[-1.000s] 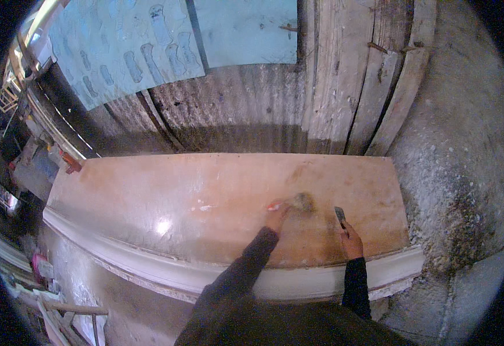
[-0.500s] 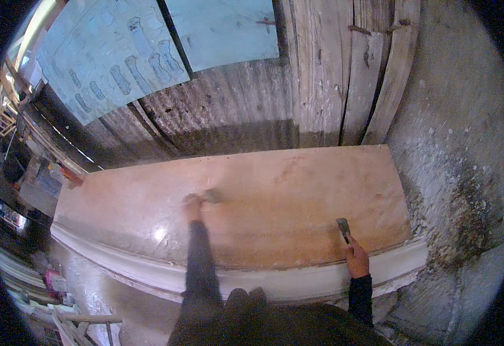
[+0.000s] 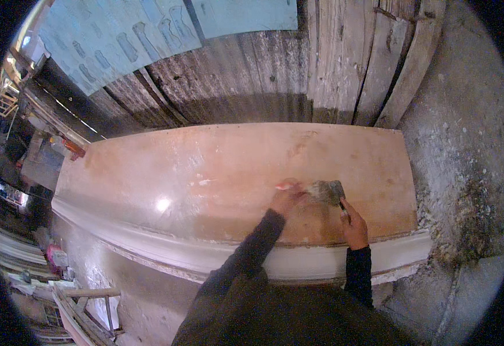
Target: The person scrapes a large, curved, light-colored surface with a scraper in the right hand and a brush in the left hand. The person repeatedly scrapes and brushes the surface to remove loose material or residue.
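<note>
My left hand [image 3: 288,199] is closed around a putty knife [image 3: 317,189]; a red and white handle end sticks out past its fingers. My right hand [image 3: 355,225] grips a second putty knife [image 3: 336,191], its grey, smeared blade pointing up and away from me. The two blades meet or overlap above the panel; exact contact is hard to make out. Below both hands lies a long tan panel [image 3: 234,161], shiny with pale smears toward its left part. Along its near side runs a white moulded edge [image 3: 298,262].
Behind the panel stand a corrugated sheet [image 3: 234,72], blue boards [image 3: 148,34] and upright wooden planks [image 3: 344,63]. An orange-red bottle-like object [image 3: 74,149] sits by the far left corner. Pale debris [image 3: 445,202] covers the floor at right. A wooden frame [image 3: 90,294] stands lower left.
My left hand has moved right with its putty knife, up to the one in my right hand. The right putty knife now shows its blade more broadly. The view has shifted slightly.
</note>
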A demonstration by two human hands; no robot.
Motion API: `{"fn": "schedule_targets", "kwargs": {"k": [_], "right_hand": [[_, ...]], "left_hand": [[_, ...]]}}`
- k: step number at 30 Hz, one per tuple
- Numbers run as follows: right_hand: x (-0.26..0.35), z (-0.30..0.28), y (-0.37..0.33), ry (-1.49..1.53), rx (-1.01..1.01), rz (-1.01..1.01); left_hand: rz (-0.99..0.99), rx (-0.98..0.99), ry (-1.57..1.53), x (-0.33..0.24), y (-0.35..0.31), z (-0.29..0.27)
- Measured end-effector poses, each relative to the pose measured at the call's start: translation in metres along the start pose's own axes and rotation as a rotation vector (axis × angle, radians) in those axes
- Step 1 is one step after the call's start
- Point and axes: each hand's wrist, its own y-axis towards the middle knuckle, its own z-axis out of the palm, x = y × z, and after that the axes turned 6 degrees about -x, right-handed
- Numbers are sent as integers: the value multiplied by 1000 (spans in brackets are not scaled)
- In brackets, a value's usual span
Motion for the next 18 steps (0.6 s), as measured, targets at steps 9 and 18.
{"fn": "schedule_targets", "kwargs": {"k": [9, 18], "right_hand": [[4, -11, -19, -66, 64, 188], [42, 60, -42, -63, 110, -59]], "left_hand": [[142, 19, 900, -77, -26, -150], [521, -498, 1210, -245, -135, -340]]}}
